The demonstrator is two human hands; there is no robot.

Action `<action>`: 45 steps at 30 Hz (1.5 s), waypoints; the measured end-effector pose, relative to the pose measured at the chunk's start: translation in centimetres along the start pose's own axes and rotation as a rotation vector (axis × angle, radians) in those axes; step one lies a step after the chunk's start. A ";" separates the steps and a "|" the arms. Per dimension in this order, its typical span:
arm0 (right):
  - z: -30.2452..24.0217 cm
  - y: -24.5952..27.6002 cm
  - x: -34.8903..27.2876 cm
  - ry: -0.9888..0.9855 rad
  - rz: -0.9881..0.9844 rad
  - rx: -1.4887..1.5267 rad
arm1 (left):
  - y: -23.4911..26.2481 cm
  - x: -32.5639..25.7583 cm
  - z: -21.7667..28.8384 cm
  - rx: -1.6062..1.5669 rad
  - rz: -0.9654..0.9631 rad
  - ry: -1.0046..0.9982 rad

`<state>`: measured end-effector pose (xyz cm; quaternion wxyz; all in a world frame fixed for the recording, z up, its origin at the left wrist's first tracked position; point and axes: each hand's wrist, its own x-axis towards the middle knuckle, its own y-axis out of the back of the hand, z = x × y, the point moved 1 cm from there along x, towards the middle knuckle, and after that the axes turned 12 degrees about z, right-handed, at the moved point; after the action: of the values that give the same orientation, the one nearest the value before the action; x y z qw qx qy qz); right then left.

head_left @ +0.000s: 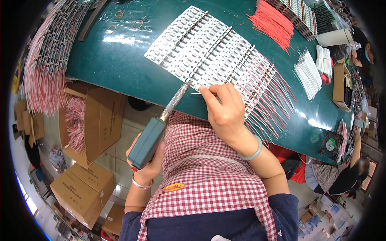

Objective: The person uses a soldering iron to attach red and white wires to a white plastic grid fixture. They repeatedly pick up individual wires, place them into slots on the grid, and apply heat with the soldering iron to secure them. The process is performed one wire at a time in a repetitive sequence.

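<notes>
My left hand (148, 158) is wrapped round the teal body of a soldering gun (149, 140). Its silvery barrel slants up and right, with the tip at the near edge of a white circuit board panel (201, 44). Close to that tip, my right hand (226, 110) is closed in a pinch at the panel's edge. A thin white wire (196, 93) sticks out to the left from its fingertips. Dark component rows run across the panel, and red and white wires (277, 96) trail from its right side.
Red wires (271, 24) and white wires (309, 74) lie in bundles on the green table (112, 72). Wired boards (50, 60) are stacked at left, above cardboard boxes (84, 193). A small fan (331, 144) stands at the right edge; another person (341, 172) works beyond.
</notes>
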<state>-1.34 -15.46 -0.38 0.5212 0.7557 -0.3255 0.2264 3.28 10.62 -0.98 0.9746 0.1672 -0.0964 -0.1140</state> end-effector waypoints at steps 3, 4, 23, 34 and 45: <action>-0.1 -0.1 -0.2 -0.001 -0.008 0.002 | 0.0 0.2 0.3 0.007 -0.019 -0.006; -0.1 -0.2 -0.2 -0.002 -0.009 0.000 | -0.1 0.3 0.3 0.012 -0.027 -0.021; -0.3 -0.3 0.1 0.012 -0.030 -0.015 | -0.2 0.9 1.0 0.109 -0.104 -0.148; -0.5 0.1 0.2 -0.024 -0.044 -0.006 | 0.4 -0.7 -1.0 -0.103 0.025 0.055; 10.6 4.8 7.6 -0.003 0.200 -0.223 | -1.2 0.8 1.5 -0.241 0.145 0.188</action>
<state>0.41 -28.51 4.07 0.5764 0.6571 -0.4231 0.2385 3.48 8.82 0.14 0.9979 0.0517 -0.0022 -0.0380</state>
